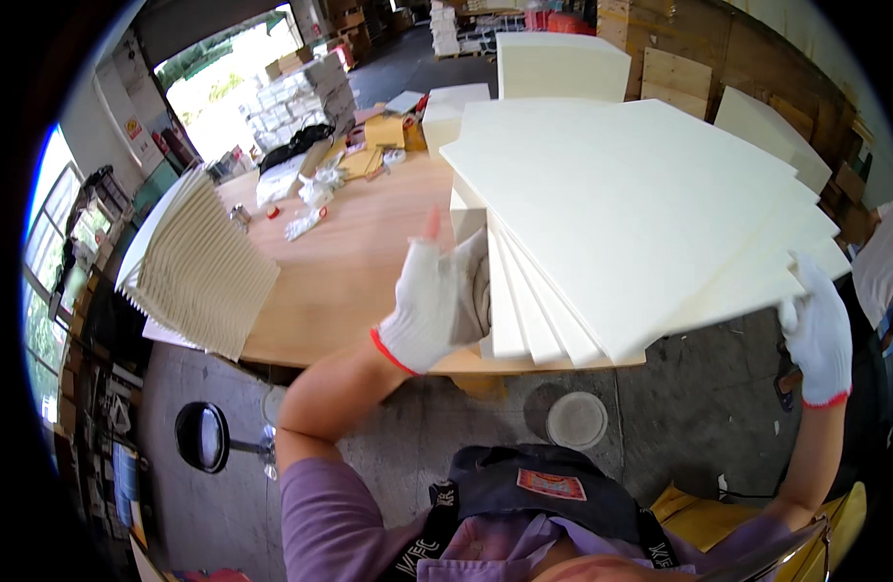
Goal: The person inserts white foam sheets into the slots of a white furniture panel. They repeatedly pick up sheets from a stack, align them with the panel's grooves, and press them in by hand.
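Note:
A fanned stack of large white sheets (621, 204), stiff like card or foam board, overhangs the near edge of the wooden table (369, 233). My left hand (437, 296), in a white glove with a red cuff, is against the stack's left side. Its bare thumb sticks up, apart from the fingers, which are partly hidden. At the right corner, my right hand (819, 325), gloved the same way, closes its fingers and thumb around the sheet edges. The sheets are spread into steps along their near and right edges.
A curved stack of ribbed-edged sheets (204, 262) stands at the table's left. Loose gloves (311, 199), a can (240, 217) and cartons lie farther back. White blocks (563, 68) rise behind the stack. A round stool (576, 420) is below; a person (883, 262) stands at right.

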{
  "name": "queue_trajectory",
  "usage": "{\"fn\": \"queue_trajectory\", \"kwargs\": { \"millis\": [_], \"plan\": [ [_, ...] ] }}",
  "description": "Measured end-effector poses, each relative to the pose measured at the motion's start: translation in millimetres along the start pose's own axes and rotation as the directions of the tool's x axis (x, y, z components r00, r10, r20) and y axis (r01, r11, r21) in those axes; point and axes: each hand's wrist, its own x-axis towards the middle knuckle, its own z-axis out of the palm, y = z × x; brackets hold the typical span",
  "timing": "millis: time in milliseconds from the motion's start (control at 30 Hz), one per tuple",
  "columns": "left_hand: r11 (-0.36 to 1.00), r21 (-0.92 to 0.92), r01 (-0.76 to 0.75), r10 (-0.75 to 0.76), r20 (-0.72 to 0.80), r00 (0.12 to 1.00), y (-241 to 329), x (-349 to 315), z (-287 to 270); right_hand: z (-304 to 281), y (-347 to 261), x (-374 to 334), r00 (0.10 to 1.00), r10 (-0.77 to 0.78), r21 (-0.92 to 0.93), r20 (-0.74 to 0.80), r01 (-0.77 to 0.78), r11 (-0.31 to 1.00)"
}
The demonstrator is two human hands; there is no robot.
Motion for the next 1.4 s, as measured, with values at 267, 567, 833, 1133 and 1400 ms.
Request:
{"fn": "queue_trajectory", "kwargs": {
  "millis": [267,567,833,1133,1400],
  "plan": [
    [0.130,0.991,-0.023,0.332,-0.021,0.943,4,-25,19,-18,-16,-9,0.988,-0.157,-0.303,0.008,0.152,0.941],
    [0.737,0.413,-0.535,0.672,-0.360,0.647,18,-116,-104,131,55,103,0.831,-0.200,-0.168,0.519,0.329,0.929],
    [0.426,0.507,-0.750,0.904,-0.212,0.370,20,-155,-193,237,64,87,0.788,-0.438,-0.411,0.434,0.605,0.682],
    [0.616,0.532,-0.581,0.671,-0.741,0.033,11,-145,-431,174,60,33,0.838,-0.363,-0.715,0.408,0.541,0.444],
    [0.704,0.392,-0.593,0.598,-0.777,0.196,3,-155,-449,134,65,14,0.907,-0.298,-0.805,0.296,0.405,0.433]
  ]
}}
